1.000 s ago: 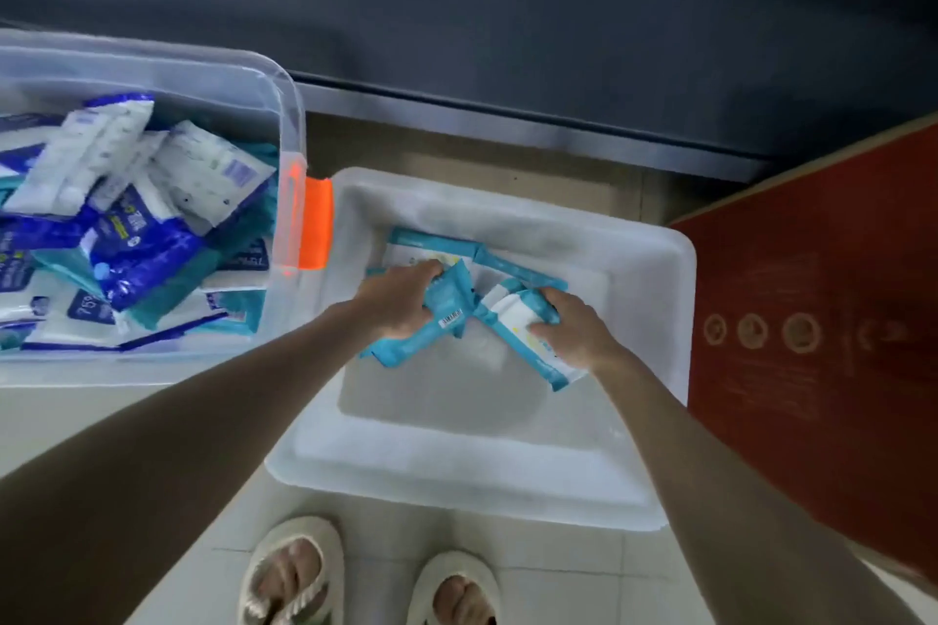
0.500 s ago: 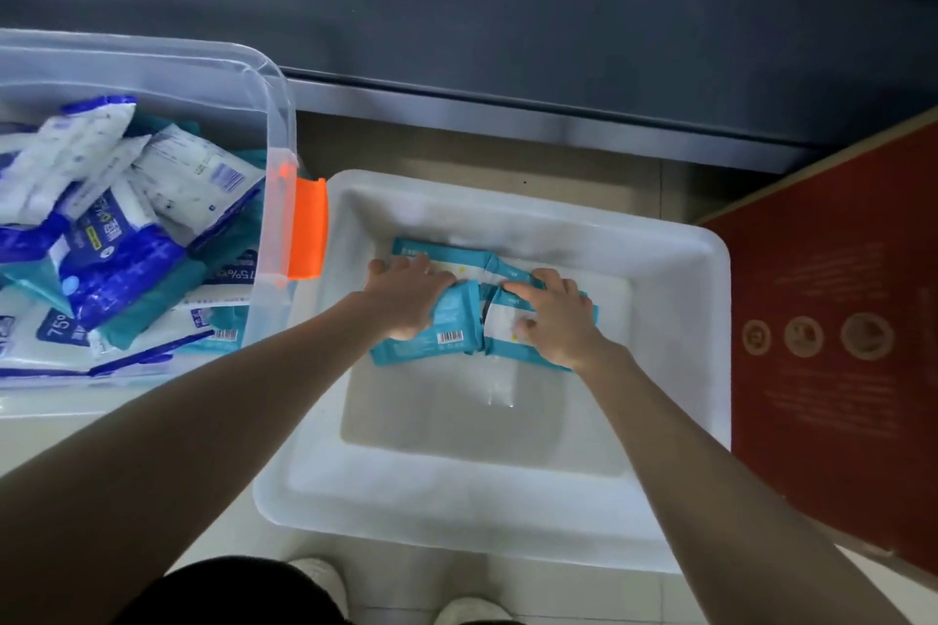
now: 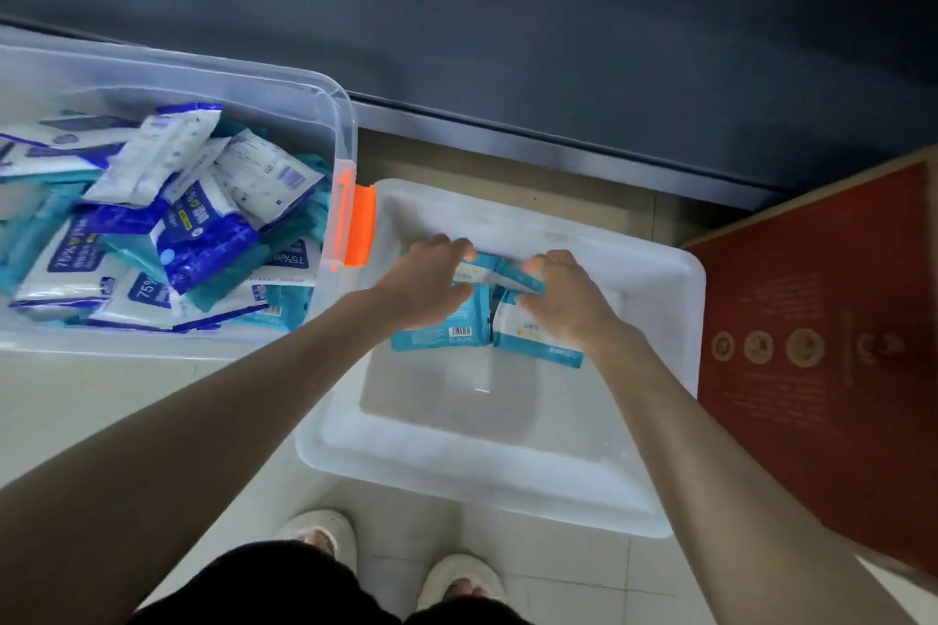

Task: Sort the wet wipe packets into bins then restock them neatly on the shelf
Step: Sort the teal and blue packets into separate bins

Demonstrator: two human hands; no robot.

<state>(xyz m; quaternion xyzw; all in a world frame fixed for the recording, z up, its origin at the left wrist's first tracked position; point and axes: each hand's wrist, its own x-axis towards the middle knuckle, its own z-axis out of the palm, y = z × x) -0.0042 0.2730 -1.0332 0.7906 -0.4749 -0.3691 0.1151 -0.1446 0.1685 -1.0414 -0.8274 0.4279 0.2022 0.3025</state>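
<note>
Teal wet wipe packets [image 3: 440,334] are lying side by side and partly overlapping on the bottom of a white bin [image 3: 482,477], toward its far wall, as a person is leaning over them. The left hand [image 3: 429,287] is holding the left packet, its fingers close together and curling down over the far edge. The right hand [image 3: 566,307] is covering the right packet, its fingers bending round that packet's far edge. Just beside the white bin, to the left, a clear bin [image 3: 325,91] with an orange latch [image 3: 359,231] is holding a loose heap of blue, white and teal packets [image 3: 203,228]. A red panel [image 3: 822,320] is standing to the right, and pale slippers [image 3: 459,574] are showing on the tiled floor [image 3: 76,381].
</note>
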